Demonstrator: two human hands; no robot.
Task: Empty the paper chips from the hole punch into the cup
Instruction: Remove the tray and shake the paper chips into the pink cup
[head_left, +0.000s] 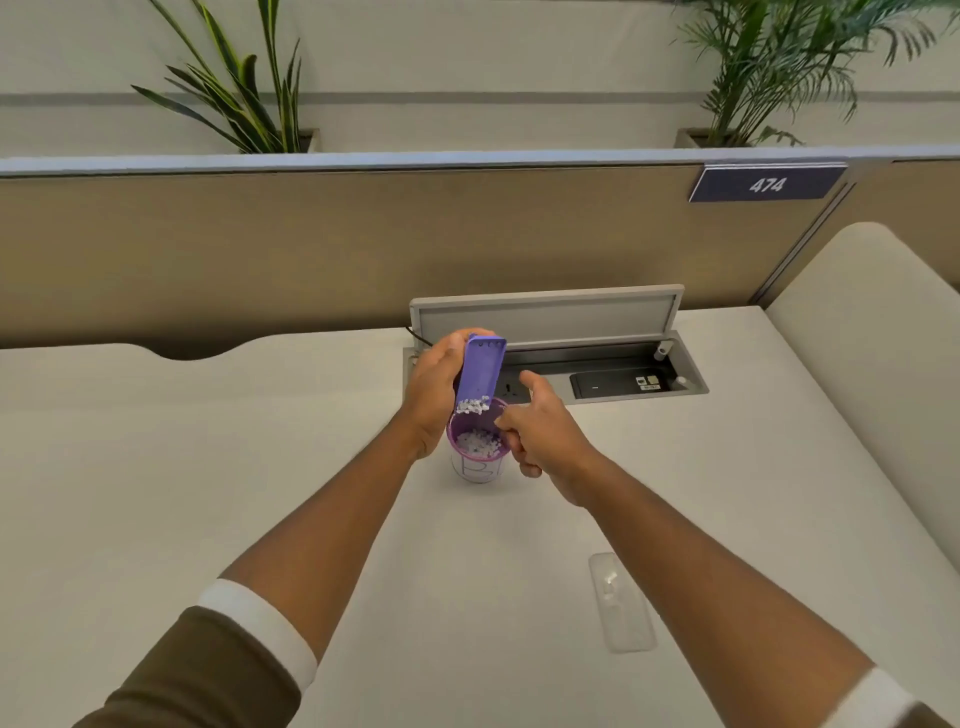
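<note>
My left hand (434, 387) grips a purple hole punch (481, 371) and holds it tilted steeply, lower end over the cup. White paper chips (472, 405) are gathered at that lower end, right at the cup's rim. The cup (477, 470) is white outside and purple inside; it stands on the desk with a heap of white chips in its bottom. My right hand (540, 431) is at the cup's right side, fingers curled against its rim and wall, thumb up.
A clear plastic cover (621, 603) lies on the white desk (208, 467) near my right forearm. Behind the cup, an open cable hatch (550, 353) shows sockets. A beige partition with plants stands beyond, and a cushioned panel (878, 338) is at right.
</note>
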